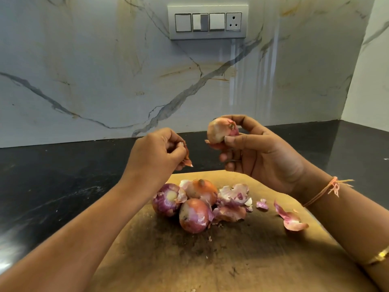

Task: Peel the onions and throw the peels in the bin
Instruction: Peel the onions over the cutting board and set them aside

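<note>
Now my left hand [156,151] pinches a peel [188,160] just left of the onion [221,131] gripped by my right hand [259,152]

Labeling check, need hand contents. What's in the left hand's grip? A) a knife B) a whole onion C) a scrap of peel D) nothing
C: the left hand pinches a peel scrap in its curled fingers, while the right hand holds the onion above the cutting board; no knife is in view.
</note>
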Demonstrator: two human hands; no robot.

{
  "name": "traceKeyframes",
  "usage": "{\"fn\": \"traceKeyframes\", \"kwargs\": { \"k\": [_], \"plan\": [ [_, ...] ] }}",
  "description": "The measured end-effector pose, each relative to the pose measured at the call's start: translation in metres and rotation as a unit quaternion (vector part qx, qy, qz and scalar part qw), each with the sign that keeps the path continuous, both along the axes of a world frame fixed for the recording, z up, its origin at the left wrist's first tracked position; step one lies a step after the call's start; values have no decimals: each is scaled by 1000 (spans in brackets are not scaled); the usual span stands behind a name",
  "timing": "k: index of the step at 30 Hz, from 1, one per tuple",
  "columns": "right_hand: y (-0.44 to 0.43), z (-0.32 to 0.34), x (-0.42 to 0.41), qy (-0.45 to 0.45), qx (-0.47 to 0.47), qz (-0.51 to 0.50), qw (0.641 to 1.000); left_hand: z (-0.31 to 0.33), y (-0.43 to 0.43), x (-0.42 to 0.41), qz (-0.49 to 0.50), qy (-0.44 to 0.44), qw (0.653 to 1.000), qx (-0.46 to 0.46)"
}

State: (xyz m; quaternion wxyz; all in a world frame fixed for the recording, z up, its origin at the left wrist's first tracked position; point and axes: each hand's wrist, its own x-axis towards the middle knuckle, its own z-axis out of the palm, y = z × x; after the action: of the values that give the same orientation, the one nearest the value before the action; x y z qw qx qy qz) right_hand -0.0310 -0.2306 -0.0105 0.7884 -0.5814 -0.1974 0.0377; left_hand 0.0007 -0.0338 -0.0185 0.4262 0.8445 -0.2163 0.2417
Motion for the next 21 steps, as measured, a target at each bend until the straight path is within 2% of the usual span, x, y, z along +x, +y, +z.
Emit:
{"fn": "traceKeyframes", "kwargs": {
  "k": [3, 9, 16, 21],
  "plan": [
    [-1, 1, 0, 12, -1, 16, 1000, 1, -3, -7, -23, 11, 998, 52],
    [1, -1, 2, 44, -21, 69, 996, 3, -6, -16, -63, 1, 996, 56],
    [2, -6, 4, 30, -109, 8, 994, 6, -7, -18, -115, -6, 992, -47],
    [4, -6, 2, 21, -147, 4, 989, 5, -10, -21, -159, -1, 986, -45]
  ]
}}
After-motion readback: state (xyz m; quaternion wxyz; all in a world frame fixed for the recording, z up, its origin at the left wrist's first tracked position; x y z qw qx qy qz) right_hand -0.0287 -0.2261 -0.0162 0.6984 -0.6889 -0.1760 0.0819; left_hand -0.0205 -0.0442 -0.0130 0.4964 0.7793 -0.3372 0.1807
